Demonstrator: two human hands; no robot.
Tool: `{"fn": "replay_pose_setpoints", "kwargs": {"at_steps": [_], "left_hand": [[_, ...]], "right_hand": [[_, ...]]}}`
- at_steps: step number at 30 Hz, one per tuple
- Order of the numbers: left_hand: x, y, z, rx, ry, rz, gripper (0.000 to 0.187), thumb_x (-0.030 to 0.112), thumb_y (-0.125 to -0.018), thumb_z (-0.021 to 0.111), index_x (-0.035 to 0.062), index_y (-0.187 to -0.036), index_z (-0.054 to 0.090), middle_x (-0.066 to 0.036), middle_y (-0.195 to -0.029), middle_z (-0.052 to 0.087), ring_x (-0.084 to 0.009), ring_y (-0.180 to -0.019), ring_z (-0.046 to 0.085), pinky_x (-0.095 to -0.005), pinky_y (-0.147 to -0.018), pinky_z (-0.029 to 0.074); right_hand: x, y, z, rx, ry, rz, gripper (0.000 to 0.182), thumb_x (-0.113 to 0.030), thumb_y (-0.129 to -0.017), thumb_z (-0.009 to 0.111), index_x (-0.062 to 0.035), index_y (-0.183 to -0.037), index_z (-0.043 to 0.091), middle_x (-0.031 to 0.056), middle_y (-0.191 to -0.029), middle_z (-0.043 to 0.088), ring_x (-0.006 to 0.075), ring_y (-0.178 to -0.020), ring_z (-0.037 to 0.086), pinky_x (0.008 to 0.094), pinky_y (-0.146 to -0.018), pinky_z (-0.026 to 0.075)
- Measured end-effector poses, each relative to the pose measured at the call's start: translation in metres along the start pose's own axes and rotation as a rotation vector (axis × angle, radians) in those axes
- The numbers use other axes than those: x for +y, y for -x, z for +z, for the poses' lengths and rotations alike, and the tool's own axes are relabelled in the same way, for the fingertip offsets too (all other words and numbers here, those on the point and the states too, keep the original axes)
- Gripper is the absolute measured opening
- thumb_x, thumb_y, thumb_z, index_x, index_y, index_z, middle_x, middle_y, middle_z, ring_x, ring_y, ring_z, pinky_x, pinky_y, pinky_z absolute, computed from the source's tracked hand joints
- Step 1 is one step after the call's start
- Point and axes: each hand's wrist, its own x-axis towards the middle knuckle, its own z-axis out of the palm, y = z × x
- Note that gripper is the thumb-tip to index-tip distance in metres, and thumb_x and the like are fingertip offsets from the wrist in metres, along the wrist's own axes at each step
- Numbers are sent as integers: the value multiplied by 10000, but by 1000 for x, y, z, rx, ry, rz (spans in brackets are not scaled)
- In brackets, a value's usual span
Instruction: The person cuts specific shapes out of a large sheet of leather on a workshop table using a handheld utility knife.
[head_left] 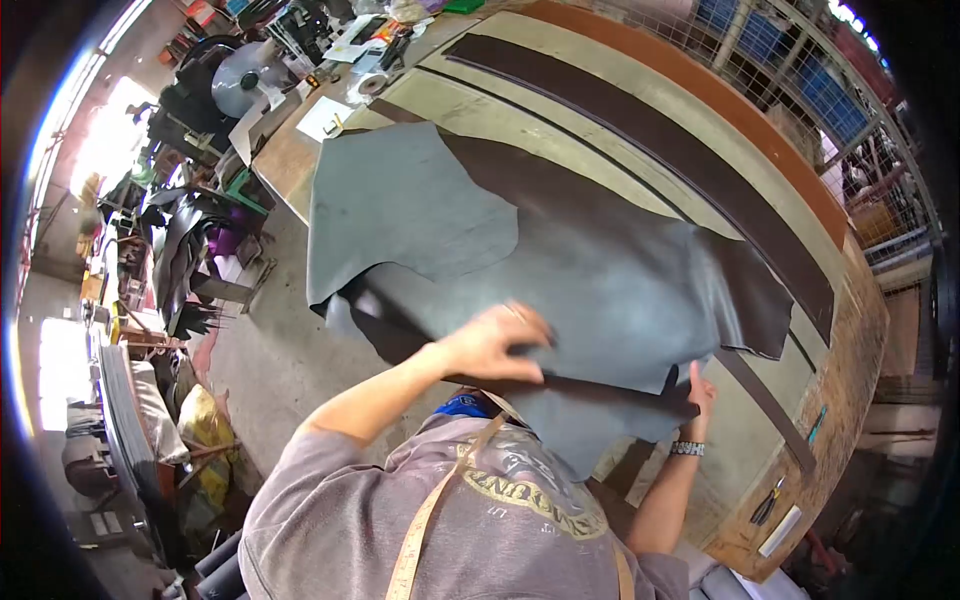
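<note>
A large dark leather hide (610,300) lies across the table in front of me, smooth side up. One end is folded over, so its grey underside (400,200) shows at the left. More of the leather hangs over the near table edge towards my chest. My left hand (495,345), slightly blurred, is over the near part of the hide with thumb and fingers apart. At the near right edge, my right hand (700,395) holds the leather, one finger pointing up and the others partly hidden. A watch (687,449) is on the right wrist.
A dark leather strip (650,125) and a tan one (700,75) lie along the far side. Pliers (768,500), a teal-handled tool (818,422) and a white bar (780,531) are on the right edge. A tape measure (412,540) hangs from my neck.
</note>
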Motion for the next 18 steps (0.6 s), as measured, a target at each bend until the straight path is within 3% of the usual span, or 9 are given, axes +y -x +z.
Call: {"fn": "replay_pose_setpoints", "kwargs": {"at_steps": [3, 5, 6, 8, 9, 10, 13, 16, 18], "left_hand": [[-71, 48, -36, 413, -675, -371, 729, 389, -715, 873, 50, -1296, 590, -248, -1452, 478, -450, -1366, 408, -554, -1140, 309], [-122, 79, -45, 499, -739, -612, 998, 474, -692, 884, 66, -1484, 435, -293, -1586, 285, -484, -1470, 256, -580, -1186, 226], [-149, 88, -57, 416, -768, -657, 1005, 498, -715, 862, 71, -1505, 411, -304, -1590, 289, -485, -1479, 250, -582, -1192, 211], [-181, 92, -73, 298, -808, -546, 869, 502, -796, 799, 83, -1483, 473, -275, -1556, 384, -468, -1456, 314, -575, -1184, 240], [-196, 90, -76, 317, -829, -500, 743, 472, -843, 763, 75, -1431, 546, -241, -1527, 445, -452, -1432, 361, -559, -1172, 279], [-206, 86, -77, 386, -785, -422, 605, 412, -878, 746, 67, -1359, 616, -221, -1482, 508, -430, -1399, 416, -532, -1156, 322], [-222, 86, -77, 526, -749, -319, 382, 292, -923, 720, 61, -1226, 686, -169, -1352, 608, -393, -1302, 506, -485, -1069, 424], [-238, 78, -95, 373, -626, -471, 462, 319, -887, 747, 54, -1256, 662, -141, -1357, 604, -365, -1292, 503, -478, -1092, 398], [-228, 78, -96, 321, -617, -387, 574, 365, -839, 780, 60, -1302, 631, -134, -1398, 577, -361, -1324, 477, -495, -1106, 373]], "right_hand": [[-13, 14, -2, -129, -176, 178, 336, -187, -863, 819, 24, -1025, 614, 90, -1055, 650, 194, -881, 651, 305, -767, 531], [-50, 36, -3, -210, -154, 143, 330, -115, -834, 793, 49, -1082, 651, 119, -1060, 689, 215, -893, 670, 362, -791, 552], [-46, 28, -9, -357, -162, 275, 247, -97, -877, 732, 41, -1071, 669, 118, -1039, 713, 211, -886, 680, 361, -782, 558], [-25, 29, -6, -109, -216, 220, 152, -25, -961, 562, 24, -1031, 687, 75, -935, 717, 189, -809, 676, 337, -746, 552], [-27, 35, -7, -151, -166, 183, 170, -23, -971, 534, 28, -1036, 682, 80, -934, 717, 179, -831, 669, 333, -749, 550], [-8, 28, -6, 44, -117, 131, 157, -34, -965, 557, 36, -1032, 681, 89, -939, 716, 163, -842, 659, 322, -753, 540], [-2, 41, -26, 115, 14, 112, 110, -33, -921, 649, 17, -1011, 686, 56, -872, 691, 148, -780, 637, 302, -696, 515], [-1, 61, -18, 181, 50, 134, 42, -12, -879, 710, -8, -878, 668, 9, -784, 636, 122, -694, 575, 301, -618, 472], [-6, 81, -18, 178, 3, 224, 129, 0, -862, 734, -27, -780, 637, -17, -739, 595, 107, -659, 527, 309, -577, 440]]}}
